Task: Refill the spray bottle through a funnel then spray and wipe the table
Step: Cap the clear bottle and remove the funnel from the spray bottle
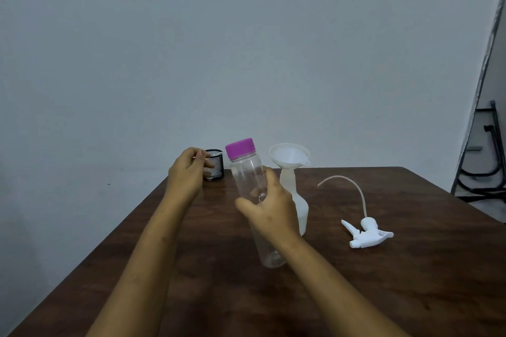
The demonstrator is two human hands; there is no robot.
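Right hand: the right hand (269, 208) is wrapped around the middle of the clear bottle (250, 189), which is held tilted above the table (410, 282), base toward the camera.
Left hand: the left hand (189, 169) is seen loosely curled in front of the black mesh cup (216, 163); something thin seems pinched at the fingertips, but what it is cannot be told.
Cap: the purple cap (240, 148) is on the clear bottle, so nothing can be poured yet.
Spray bottle: the white spray bottle (299, 205) stands upright just behind the right hand, with the white funnel (289, 156) seated in its neck.
Step in hand: the cap is judged next to be unscrewed; it would best be turned by the left hand while the body is kept steady and brought upright, so nothing is spilled.
Pour to follow: the mouth should be brought over the funnel's bowl and tipped slowly, the funnel being light and easily knocked.
Contents: little liquid, if any, can be made out inside the clear bottle.
Sprayer head: the trigger head (367, 235) lies on its side to the right, well apart, its dip tube (353, 189) curving upward.
In the way: the tube and the funnel rim are the snags near the pouring path.
Cloth: none is in view.
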